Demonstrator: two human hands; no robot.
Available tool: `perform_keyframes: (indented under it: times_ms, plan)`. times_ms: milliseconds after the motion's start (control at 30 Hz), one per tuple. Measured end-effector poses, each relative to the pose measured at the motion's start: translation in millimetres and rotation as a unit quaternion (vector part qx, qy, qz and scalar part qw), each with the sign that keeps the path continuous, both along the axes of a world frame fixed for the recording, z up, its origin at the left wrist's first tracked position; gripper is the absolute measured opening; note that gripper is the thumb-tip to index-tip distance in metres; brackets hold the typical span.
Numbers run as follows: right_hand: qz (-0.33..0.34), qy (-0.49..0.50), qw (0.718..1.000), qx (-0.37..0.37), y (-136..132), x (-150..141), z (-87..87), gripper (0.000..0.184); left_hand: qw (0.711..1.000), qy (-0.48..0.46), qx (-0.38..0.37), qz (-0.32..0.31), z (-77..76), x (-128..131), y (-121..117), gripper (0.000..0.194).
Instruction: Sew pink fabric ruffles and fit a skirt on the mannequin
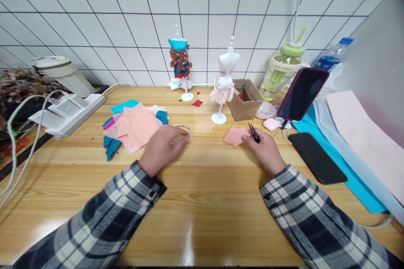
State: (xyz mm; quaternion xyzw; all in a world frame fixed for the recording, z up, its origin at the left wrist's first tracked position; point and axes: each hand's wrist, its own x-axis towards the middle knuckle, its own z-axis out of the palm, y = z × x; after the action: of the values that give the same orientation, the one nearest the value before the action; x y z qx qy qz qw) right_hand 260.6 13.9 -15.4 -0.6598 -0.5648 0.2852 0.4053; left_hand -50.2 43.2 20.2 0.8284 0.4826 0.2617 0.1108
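Observation:
My left hand, slightly blurred, is closed with fingers and thumb around a thin white ring; part of the ring is hidden behind the fingers. Just left of it lies a loose pile of peach cloth or paper sheets, with teal, blue and magenta pieces under them. My right hand holds small dark scissors pointing up. Between its thumb and fingers it also pinches a small peach piece. Beyond the hands stands a white mini dress form with a pale pink skirt.
A dressed mini form, a red scrap and a cardboard box stand or lie at the back. Rightward are a drink bottle, an upright phone, a flat phone and blue sheets. A power strip sits left.

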Motion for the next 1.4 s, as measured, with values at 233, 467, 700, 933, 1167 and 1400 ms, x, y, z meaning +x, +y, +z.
perform_keyframes:
  times_ms: [233,467,700,933,1167,1400]
  plan:
    - [-0.08,-0.108,0.991,0.026,2,10,2.1,0.047,0.938,0.248,-0.028,0.24,7.0,-69,24,0.053]
    - [0.078,-0.34,0.936,-0.048,-9,-2,7.1,0.035,0.924,0.254,-0.017,0.287,11.4,-68,21,0.047]
    - [0.023,-0.338,0.939,-0.061,-8,-3,12.2,0.048,0.962,0.092,-0.041,0.256,7.4,-65,22,0.034]
    - [0.035,-0.328,0.943,-0.051,-11,-11,16.9,0.043,0.965,-0.091,0.063,0.236,11.3,-45,8,0.025]
    - [0.015,-0.346,0.938,0.025,-8,-6,7.4,0.046,0.861,-0.453,-0.229,-0.009,-2.8,31,-44,0.028]
    - [0.039,-0.263,0.943,0.2,-15,-11,15.4,0.039,0.614,-0.609,-0.501,-0.041,-12.1,40,-36,0.027]
